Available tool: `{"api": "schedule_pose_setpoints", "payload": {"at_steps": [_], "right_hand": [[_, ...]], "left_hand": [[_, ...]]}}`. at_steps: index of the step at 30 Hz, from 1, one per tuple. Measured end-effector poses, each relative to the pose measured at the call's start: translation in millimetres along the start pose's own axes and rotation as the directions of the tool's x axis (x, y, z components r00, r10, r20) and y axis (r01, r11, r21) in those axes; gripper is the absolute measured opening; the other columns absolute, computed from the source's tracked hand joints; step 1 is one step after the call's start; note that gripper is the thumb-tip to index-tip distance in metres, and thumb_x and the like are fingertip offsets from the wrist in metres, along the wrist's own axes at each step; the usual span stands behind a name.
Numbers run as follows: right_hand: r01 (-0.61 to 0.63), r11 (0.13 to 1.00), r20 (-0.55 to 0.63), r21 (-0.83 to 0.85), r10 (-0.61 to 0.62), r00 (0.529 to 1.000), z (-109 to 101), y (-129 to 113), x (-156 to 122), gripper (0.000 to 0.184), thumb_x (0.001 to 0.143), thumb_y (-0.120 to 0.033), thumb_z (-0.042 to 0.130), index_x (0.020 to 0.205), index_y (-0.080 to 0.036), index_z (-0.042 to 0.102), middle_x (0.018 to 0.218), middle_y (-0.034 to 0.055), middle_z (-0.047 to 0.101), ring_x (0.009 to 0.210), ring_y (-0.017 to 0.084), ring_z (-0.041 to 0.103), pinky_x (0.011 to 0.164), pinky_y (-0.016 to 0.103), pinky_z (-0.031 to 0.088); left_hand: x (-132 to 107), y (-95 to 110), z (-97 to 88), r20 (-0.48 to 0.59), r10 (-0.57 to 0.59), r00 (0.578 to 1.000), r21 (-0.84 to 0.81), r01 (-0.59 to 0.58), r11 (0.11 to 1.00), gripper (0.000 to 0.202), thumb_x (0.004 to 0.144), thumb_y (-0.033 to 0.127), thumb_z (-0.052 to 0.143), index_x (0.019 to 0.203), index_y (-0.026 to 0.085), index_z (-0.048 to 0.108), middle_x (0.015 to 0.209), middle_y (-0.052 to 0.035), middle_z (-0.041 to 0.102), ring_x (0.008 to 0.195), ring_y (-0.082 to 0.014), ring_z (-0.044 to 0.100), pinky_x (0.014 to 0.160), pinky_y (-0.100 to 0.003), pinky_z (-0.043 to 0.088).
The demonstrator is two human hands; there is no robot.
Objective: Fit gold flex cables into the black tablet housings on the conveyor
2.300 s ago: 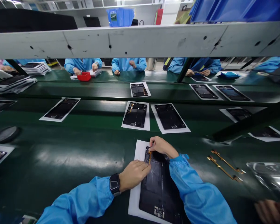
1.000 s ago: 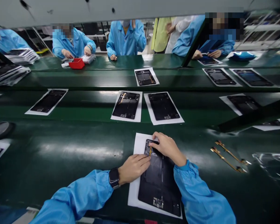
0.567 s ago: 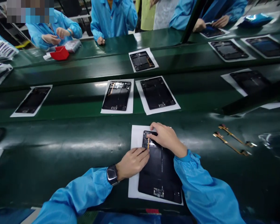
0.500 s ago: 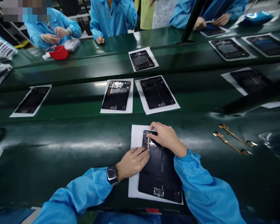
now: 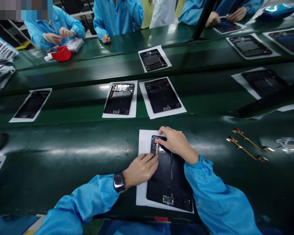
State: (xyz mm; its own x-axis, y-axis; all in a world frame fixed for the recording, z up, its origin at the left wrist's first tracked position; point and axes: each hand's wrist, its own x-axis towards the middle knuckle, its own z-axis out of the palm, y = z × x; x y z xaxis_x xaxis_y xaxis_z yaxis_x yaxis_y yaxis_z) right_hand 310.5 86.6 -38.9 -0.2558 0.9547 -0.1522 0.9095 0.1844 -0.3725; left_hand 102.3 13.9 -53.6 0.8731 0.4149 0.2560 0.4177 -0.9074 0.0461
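"While you're bent over that flat black tablet back frame [image 5: 170, 186], which step have you reached?"

"I'm fitting a narrow gold flex strip [image 5: 157, 149] near the frame's far end. The frame lies on a white paper sheet [image 5: 144, 153] on the dark green counter [image 5: 63, 140]."

"How are your hands?"

"My left hand [image 5: 139, 171], below the black wristwatch [image 5: 119, 182], curls in with its fingertips [image 5: 153, 157] at the strip's near end. My right hand [image 5: 175, 143] lies across the far edge, its fingers [image 5: 161, 141] over the strip's upper end. Neither is clenched, but my fingers hide too much to tell whether the strip is pinched."

"Is it down?"

"It looks lined up along the frame, though not proven seated. I'd judge it calls for a firm press along its length, then a check that it lies flat."

"Any spares?"

"Two more gold flex strips [image 5: 245, 150] lie on the counter to my right, well apart from the frame."
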Motion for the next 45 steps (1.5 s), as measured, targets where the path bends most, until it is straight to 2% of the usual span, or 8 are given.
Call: {"api": "schedule_pose_setpoints", "payload": {"at_steps": [6,10,16,20,25,32,39,45], "right_hand": [[0.001,0.998,-0.007,0.067,0.000,1.000,-10.2,-2.1,-8.7,0.013,0.094,-0.030,0.051,0.101,-0.022,0.057,0.099,0.0039,0.061,0.081,0.017,0.061,0.065,0.028,0.038],[0.048,0.960,0.009,0.275,-0.052,0.999,-28.1,-4.3,-32.3,0.032,0.094,-0.012,0.034,0.109,-0.019,0.061,0.105,0.0080,0.064,0.089,0.018,0.063,0.080,0.029,0.046],[-0.049,0.947,0.013,0.316,0.047,0.999,-30.6,-7.8,-87.7,0.018,0.095,-0.034,0.049,0.098,-0.026,0.064,0.089,0.0035,0.072,0.081,0.023,0.067,0.075,0.033,0.049],[0.035,0.957,-0.045,0.288,-0.023,0.999,-10.2,-12.7,-111.2,0.015,0.097,-0.034,0.047,0.096,-0.025,0.059,0.087,0.0035,0.069,0.075,0.021,0.066,0.069,0.032,0.050],[0.200,0.963,-0.059,0.179,-0.192,0.980,9.9,-35.3,-110.9,0.019,0.098,-0.015,0.039,0.101,-0.022,0.056,0.092,0.0056,0.066,0.079,0.019,0.065,0.067,0.030,0.050],[0.300,0.950,0.033,-0.089,-0.298,0.954,16.1,-61.5,-91.5,0.024,0.093,-0.004,0.040,0.096,-0.018,0.060,0.088,0.0070,0.065,0.074,0.021,0.064,0.063,0.031,0.048],[0.273,0.956,-0.129,0.105,-0.259,0.957,24.2,-47.8,-99.4,0.015,0.098,-0.020,0.047,0.107,-0.020,0.058,0.093,0.0064,0.070,0.077,0.019,0.068,0.066,0.030,0.053],[0.309,0.929,-0.254,0.204,-0.255,0.933,32.1,-44.3,-112.4,0.017,0.097,-0.018,0.049,0.110,-0.021,0.059,0.098,0.0062,0.069,0.084,0.019,0.068,0.073,0.029,0.054]], "left_hand": [[-0.3,-1.4,-1.0,0.012,-0.033,0.999,-0.043,0.034,0.999,0.024,0.099,0.025,0.048,0.109,0.008,0.062,0.122,-0.0141,0.064,0.109,-0.0243,0.061,0.087,-0.036,0.053],[-0.3,-3.5,-5.6,0.090,-0.064,0.994,-0.100,0.073,0.992,0.029,0.098,0.028,0.049,0.117,0.009,0.059,0.134,-0.0150,0.056,0.108,-0.0232,0.060,0.088,-0.036,0.054],[-5.6,-4.5,-11.1,0.064,-0.074,0.995,-0.186,0.085,0.979,0.022,0.094,0.025,0.052,0.108,0.010,0.061,0.135,-0.0156,0.054,0.118,-0.0266,0.056,0.096,-0.039,0.052],[-19.4,-6.5,-11.2,-0.044,-0.116,0.992,-0.337,0.095,0.937,0.017,0.095,0.021,0.050,0.106,0.012,0.060,0.136,-0.0150,0.052,0.125,-0.0236,0.053,0.104,-0.037,0.049],[-36.4,-5.3,-10.2,-0.065,-0.198,0.978,-0.382,0.159,0.911,0.019,0.094,0.019,0.049,0.110,0.013,0.057,0.133,-0.0160,0.053,0.127,-0.0238,0.050,0.104,-0.040,0.049],[-41.0,-4.9,-9.8,-0.019,-0.158,0.987,-0.357,0.141,0.923,0.022,0.094,0.023,0.051,0.111,0.013,0.061,0.134,-0.0168,0.051,0.129,-0.0268,0.048,0.107,-0.042,0.046],[-43.0,-0.1,-10.2,-0.014,-0.126,0.992,-0.343,0.113,0.932,0.032,0.093,0.027,0.053,0.121,0.014,0.060,0.139,-0.0191,0.045,0.132,-0.0304,0.042,0.109,-0.046,0.042],[-43.4,-0.5,-8.2,-0.019,-0.120,0.993,-0.346,0.106,0.932,0.030,0.094,0.028,0.052,0.117,0.012,0.062,0.138,-0.0195,0.046,0.131,-0.0300,0.043,0.110,-0.044,0.041]]}}
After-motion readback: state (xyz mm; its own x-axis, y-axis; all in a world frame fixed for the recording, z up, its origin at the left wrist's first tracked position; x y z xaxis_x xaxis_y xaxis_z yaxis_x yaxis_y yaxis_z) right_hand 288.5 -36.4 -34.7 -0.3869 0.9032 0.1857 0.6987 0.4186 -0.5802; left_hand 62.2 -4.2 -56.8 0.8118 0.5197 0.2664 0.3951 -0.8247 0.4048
